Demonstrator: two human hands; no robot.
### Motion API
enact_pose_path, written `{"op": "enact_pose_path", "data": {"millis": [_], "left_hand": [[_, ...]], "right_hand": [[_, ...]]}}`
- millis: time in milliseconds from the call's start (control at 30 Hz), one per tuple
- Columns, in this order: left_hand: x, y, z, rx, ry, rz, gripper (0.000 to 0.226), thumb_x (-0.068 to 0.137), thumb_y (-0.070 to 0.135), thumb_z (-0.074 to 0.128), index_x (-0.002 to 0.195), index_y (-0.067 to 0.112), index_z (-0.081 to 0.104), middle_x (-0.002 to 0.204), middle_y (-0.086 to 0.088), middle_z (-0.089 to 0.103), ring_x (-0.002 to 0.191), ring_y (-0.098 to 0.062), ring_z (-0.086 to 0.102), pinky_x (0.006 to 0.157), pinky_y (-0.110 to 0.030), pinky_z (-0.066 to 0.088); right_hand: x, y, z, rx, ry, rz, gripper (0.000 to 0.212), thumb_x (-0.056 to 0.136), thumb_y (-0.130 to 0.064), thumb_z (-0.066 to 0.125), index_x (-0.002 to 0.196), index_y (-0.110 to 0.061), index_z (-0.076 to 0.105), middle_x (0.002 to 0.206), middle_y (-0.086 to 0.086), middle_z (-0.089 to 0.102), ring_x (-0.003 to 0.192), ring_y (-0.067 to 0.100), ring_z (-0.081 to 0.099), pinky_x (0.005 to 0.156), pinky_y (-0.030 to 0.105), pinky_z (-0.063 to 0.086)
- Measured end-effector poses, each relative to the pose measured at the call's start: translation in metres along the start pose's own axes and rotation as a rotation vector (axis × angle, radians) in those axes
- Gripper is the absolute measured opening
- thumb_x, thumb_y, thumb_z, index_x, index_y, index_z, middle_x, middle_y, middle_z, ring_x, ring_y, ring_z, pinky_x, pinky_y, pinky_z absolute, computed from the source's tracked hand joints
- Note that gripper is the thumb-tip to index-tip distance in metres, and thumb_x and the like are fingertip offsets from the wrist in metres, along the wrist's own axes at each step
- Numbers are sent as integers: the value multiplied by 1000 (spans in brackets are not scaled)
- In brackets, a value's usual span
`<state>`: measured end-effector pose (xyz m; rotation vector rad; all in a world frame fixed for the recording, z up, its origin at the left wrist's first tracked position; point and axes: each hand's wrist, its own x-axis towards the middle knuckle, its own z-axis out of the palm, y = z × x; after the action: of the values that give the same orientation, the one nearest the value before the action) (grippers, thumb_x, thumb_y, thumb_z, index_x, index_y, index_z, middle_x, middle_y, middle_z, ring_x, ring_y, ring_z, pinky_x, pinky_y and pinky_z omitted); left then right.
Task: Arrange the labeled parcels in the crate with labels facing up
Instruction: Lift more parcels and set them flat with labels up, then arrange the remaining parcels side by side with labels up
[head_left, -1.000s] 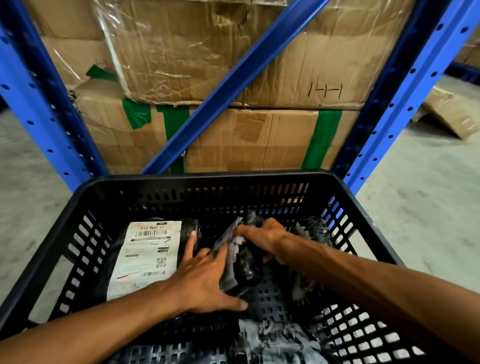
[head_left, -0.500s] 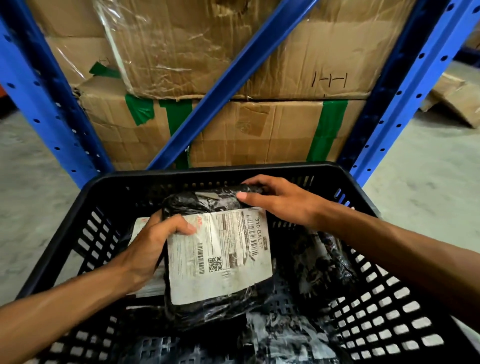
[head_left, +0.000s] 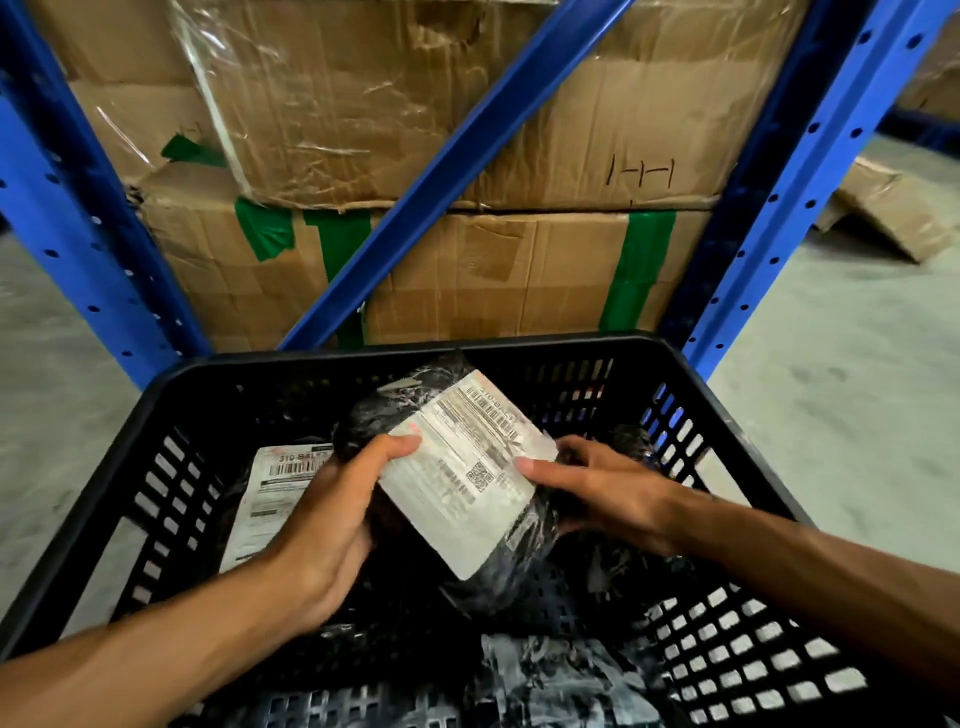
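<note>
Both hands, left hand (head_left: 332, 525) and right hand (head_left: 597, 493), clasp the black parcel (head_left: 467, 488) above the crate (head_left: 156, 441), its label up, long axis slanting toward the far-left corner.

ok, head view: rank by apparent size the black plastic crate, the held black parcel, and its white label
1. black plastic crate
2. black plastic-wrapped parcel held by both hands
3. white shipping label on it

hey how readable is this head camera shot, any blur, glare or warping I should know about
Head view: wide-angle warping bows the blue rack posts outward; the held parcel and both hands, left and right, are slightly motion-soft, so its label text is unreadable; the crate interior sits in deep shadow; plastic wrap on the top carton shows mild glare.
</note>
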<state>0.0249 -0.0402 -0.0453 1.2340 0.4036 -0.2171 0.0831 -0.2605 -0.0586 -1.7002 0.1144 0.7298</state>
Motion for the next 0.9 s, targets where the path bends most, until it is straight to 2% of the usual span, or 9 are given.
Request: {"op": "enact_pose_path", "data": {"millis": [67, 167, 200, 267, 367, 467, 567, 667, 900], "left_hand": [[6, 0, 0, 224, -30, -68, 49, 65, 47, 73, 105, 19, 73, 106, -3, 76, 101, -18, 69, 84, -39, 55], [16, -10, 6, 338, -90, -347, 86, 48, 49, 87, 122, 14, 60, 132, -11, 60, 86, -27, 73, 62, -30, 57], [18, -17, 11, 305, -97, -404, 85, 56, 42, 87, 128, 11, 53, 140, -14, 51, 86, -31, 72, 62, -31, 59], [25, -30, 22, 256, -39, -418, 62, 79, 26, 76, 128, 6, 44, 148, -15, 39, 108, -34, 63, 75, -41, 60], [36, -47, 29, 361, 22, -425, 32, 95, 17, 57, 124, 10, 44, 151, -11, 36, 131, -28, 43, 94, -49, 53], [43, -57, 32, 541, 25, -504, 47, 100, 20, 47, 144, 9, 36, 158, -9, 24, 143, -29, 28, 98, -46, 50], [51, -65, 28, 680, 9, -557, 50, 99, 21, 48, 146, 11, 35, 159, -11, 24, 141, -31, 31, 96, -43, 53], [57, -71, 23, 783, 27, -556, 48, 96, 18, 53, 142, 9, 42, 155, -9, 34, 140, -27, 34, 95, -43, 53], [55, -71, 19, 888, -31, -558, 56, 89, 17, 63, 140, 7, 41, 155, -9, 33, 139, -27, 35, 95, -41, 53]], "right_hand": [[2, 2, -11, -87, 196, -41, 61, 70, -42, 78, 118, -14, 53, 109, 7, 69, 95, 22, 70, 74, 33, 58], [14, -1, -19, -259, 357, -72, 51, 76, -45, 74, 115, -22, 50, 103, 0, 66, 94, 20, 66, 80, 31, 54], [24, 2, -18, -305, 380, -64, 46, 80, -42, 72, 115, -20, 52, 104, -1, 65, 95, 20, 65, 83, 32, 53], [47, 14, -11, -423, 395, -25, 41, 83, -37, 68, 114, -12, 57, 109, 4, 69, 98, 23, 67, 89, 36, 55], [80, 31, -5, -562, 355, 65, 37, 83, -36, 65, 110, -12, 58, 111, 9, 69, 104, 26, 66, 94, 37, 52], [101, 43, 1, -557, 286, 116, 26, 86, -25, 66, 106, -15, 52, 115, 12, 67, 105, 29, 65, 93, 34, 52], [107, 52, 9, -556, 214, 105, 46, 87, -18, 65, 129, -11, 46, 125, 13, 63, 111, 31, 64, 96, 37, 53], [103, 60, 18, -708, 120, 118, 59, 90, -20, 62, 141, -10, 35, 135, 14, 55, 122, 30, 56, 103, 33, 46], [89, 51, 11, -746, 34, 24, 58, 86, -9, 66, 139, -10, 42, 135, 11, 55, 120, 24, 56, 97, 30, 48]]}}
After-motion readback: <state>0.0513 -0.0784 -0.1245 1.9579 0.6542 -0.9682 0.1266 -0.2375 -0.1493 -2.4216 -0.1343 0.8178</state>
